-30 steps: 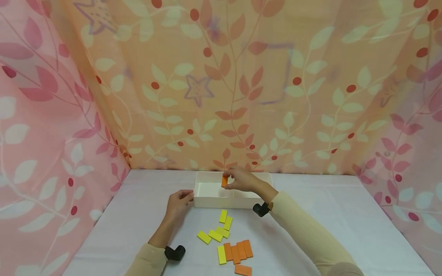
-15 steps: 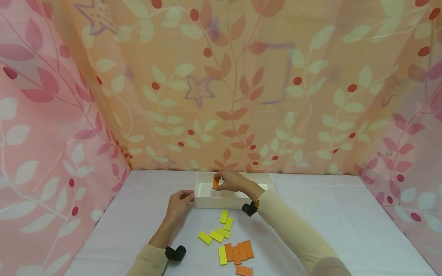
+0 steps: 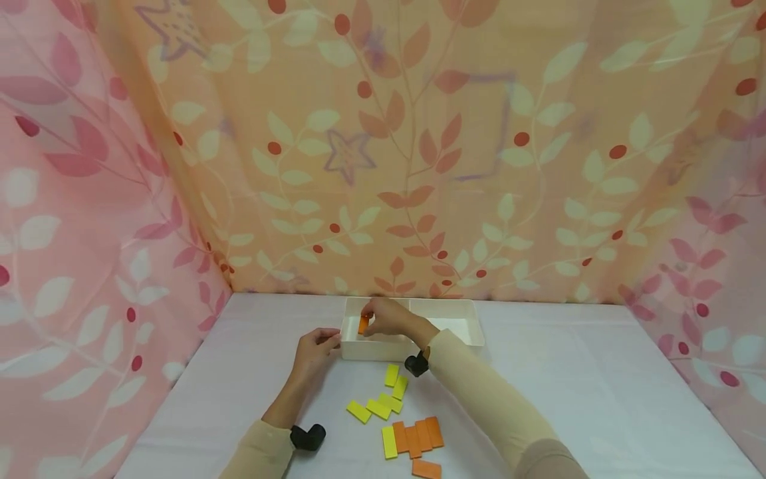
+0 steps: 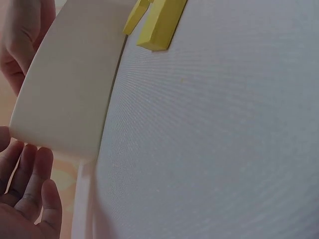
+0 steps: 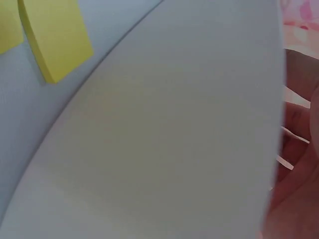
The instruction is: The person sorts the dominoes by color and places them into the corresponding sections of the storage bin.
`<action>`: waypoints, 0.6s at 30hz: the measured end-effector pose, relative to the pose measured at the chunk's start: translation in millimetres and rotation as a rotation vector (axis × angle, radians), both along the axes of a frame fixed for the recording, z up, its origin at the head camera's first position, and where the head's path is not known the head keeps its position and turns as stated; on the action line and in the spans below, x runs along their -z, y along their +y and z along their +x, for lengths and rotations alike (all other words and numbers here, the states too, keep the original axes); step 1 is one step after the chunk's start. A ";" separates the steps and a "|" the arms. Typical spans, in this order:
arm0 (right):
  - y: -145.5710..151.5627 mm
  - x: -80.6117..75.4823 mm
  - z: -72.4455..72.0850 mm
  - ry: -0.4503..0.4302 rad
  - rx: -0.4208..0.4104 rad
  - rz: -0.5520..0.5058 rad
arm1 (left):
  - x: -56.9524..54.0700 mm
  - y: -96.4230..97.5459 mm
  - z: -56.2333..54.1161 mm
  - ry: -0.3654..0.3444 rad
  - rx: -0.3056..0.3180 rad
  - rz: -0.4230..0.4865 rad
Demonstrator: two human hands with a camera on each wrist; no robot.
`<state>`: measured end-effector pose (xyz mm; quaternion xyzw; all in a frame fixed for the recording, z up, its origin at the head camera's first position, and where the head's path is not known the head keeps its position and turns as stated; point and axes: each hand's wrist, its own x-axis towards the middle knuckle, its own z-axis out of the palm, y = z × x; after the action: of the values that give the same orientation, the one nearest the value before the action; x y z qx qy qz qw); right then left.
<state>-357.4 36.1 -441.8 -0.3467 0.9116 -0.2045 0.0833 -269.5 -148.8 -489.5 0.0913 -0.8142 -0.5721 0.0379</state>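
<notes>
One orange block (image 3: 363, 324) noted, pinched between thumb and fingers of right hand (image 3: 391, 317), within walls of white tray (image 3: 383, 350); contact with tray floor we cannot confirm. Left hand (image 3: 314, 351): fingers relaxed, tips touching tray end, just left of right fingers. Yellow blocks (image 3: 378, 408) and other orange blocks (image 3: 422, 436) lie on counter (image 3: 574, 372), short of right fingers. For sound placement we advise: steady tray with left fingertips, lower block gently, loosen pinch only once base meets floor.
</notes>
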 end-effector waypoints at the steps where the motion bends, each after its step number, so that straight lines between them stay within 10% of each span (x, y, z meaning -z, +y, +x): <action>1: -1.1 2.0 -1.1 -0.001 0.007 0.008 | -0.2 0.2 -0.2 -0.001 0.001 0.000; 18: -26.8 19.4 -4.4 0.005 -0.034 0.032 | 0.9 -1.3 -0.6 0.015 0.023 -0.018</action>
<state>-361.8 9.3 -461.2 -0.3612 0.9089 -0.1878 0.0900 -270.0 -150.1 -490.4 0.0773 -0.8201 -0.5656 0.0385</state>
